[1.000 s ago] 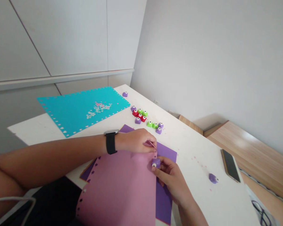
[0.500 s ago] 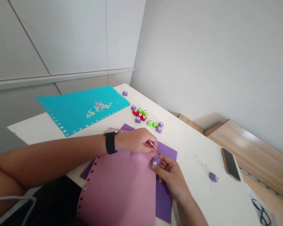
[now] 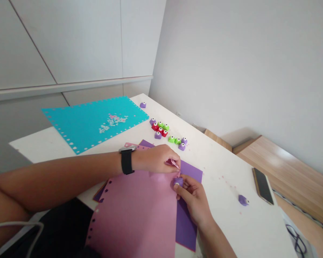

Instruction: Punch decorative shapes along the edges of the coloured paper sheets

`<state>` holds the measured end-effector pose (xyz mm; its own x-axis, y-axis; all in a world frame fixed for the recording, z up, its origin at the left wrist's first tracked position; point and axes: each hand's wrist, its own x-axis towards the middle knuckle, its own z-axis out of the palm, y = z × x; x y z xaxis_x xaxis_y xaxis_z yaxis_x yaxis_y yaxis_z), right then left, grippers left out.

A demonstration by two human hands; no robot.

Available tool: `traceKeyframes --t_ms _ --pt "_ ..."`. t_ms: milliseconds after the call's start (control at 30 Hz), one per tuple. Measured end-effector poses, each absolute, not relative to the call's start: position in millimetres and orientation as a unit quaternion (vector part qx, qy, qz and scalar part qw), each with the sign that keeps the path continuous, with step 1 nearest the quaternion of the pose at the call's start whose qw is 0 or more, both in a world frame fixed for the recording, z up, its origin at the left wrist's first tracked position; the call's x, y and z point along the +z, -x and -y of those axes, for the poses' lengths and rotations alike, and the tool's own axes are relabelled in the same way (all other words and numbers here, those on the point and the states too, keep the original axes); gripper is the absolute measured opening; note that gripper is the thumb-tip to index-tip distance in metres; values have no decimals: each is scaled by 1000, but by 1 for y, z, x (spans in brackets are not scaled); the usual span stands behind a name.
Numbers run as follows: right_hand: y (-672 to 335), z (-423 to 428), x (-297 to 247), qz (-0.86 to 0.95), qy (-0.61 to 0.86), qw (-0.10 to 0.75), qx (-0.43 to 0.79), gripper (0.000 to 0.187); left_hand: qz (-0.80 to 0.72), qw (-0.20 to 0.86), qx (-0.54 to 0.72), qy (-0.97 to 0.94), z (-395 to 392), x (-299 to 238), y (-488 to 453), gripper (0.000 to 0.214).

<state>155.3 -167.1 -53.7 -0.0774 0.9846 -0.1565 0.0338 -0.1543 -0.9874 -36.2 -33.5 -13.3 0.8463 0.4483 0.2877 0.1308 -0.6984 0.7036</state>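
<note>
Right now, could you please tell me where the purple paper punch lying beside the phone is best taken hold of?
Pinch the purple paper punch across its squat body from above, coming from the near side: it sits low on the white table, with the phone to its right.

purple craft punch (image 3: 178, 182) | on right edge of pink craft sheet (image 3: 134, 215) | small pink scrap (image 3: 173, 163) pinched just above

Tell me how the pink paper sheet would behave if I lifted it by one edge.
The pink paper sheet looks thin, so it would probably feel light and droop rather than stay stiff. Its punched edge might tear more easily than solid paper. It could also slide readily off the purple sheet beneath it.
</note>
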Motion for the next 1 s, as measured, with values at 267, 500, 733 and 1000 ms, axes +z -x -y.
traceKeyframes --t_ms 267,500,733,1000 --pt "-156 163 -49 459 487 443 596 30 -166 350 230 -893 25 -18 38 13" --pt "-173 163 -38 413 498 473 599 34 -181 346 204 -898 21 -25 39 15" --pt "-208 147 -42 327 570 523 543 47 -167 355 201 -898 19 -31 38 15" --pt "-225 87 -64 487 701 427 299 46 -158 325 193 -912 25 -34 36 13"
